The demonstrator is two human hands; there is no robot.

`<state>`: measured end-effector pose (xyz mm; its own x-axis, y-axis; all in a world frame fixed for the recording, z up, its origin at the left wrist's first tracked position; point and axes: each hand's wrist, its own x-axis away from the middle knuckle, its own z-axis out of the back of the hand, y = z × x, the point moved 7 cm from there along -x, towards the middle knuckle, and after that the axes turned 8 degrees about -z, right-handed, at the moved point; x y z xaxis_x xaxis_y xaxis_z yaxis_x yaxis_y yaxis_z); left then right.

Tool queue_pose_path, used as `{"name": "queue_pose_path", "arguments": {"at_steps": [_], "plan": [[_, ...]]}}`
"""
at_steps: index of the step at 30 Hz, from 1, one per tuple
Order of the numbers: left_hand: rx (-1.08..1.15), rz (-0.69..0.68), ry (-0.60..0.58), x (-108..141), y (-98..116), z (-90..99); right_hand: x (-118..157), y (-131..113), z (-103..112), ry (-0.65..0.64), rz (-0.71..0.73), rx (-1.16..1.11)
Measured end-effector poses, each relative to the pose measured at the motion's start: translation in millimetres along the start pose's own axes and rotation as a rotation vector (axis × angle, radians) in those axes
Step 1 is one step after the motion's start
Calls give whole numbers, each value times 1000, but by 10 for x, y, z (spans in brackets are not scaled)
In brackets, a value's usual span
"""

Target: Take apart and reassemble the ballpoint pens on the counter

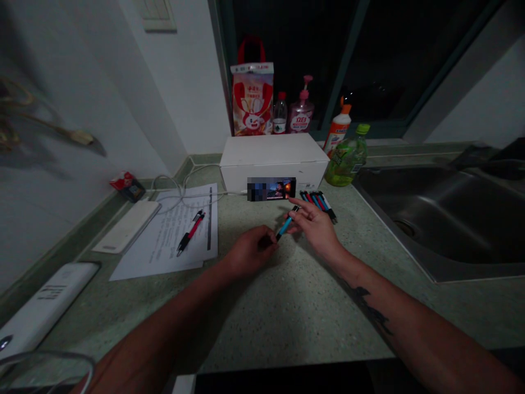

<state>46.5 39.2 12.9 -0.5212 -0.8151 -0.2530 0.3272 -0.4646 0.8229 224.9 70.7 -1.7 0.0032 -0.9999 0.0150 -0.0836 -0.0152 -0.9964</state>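
Both of my hands are on one blue pen [285,224] with black ends, held at a slant over the countertop. My left hand [255,249] pinches its lower black end. Near the upper end, the thumb and fingers of my right hand [315,225] close on the pen, with the index finger stretched toward the phone [271,189]. Just behind my right hand lies a row of several pens [318,202] in red, blue and white with black parts. A red and black pen [191,232] rests on printed paper [164,235] to the left.
A white box [273,150] stands behind the phone, which shows a lit picture. A green bottle [346,158] is beside the steel sink [451,219] at right. Left are a white power bank-like slab [127,227], a white device [49,306] and loose cables [180,189].
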Motion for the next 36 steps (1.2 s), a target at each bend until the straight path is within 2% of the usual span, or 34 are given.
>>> {"name": "queue_pose_path", "arguments": {"at_steps": [6,10,15,17,19,23,26,28,31,36], "plan": [[-30,7,-34,0,-22,-24,2,-37,-22,-58,23,-5],[-23,15,-24,-1,-39,-19,33,-66,-49,-51,28,-32],[-16,-31,24,-3,-26,11,72,20,-224,-169,-14,6],[-22,-47,16,-1,-27,2,53,38,-212,-171,-2,62],[-56,-67,21,-1,-27,13,4,-15,-68,-64,55,199],[-222,-69,100,-11,-53,134,-66,-337,435,344,210,789],[-328,-15,167,-23,-114,265,-133,-450,776,510,98,1164],[-387,16,216,-26,-147,358,-174,-439,944,553,-4,1311],[-462,39,270,-32,-167,481,-218,-350,1089,578,-125,1398],[-641,131,292,-51,-222,705,-274,-212,1103,505,-192,1447]]}}
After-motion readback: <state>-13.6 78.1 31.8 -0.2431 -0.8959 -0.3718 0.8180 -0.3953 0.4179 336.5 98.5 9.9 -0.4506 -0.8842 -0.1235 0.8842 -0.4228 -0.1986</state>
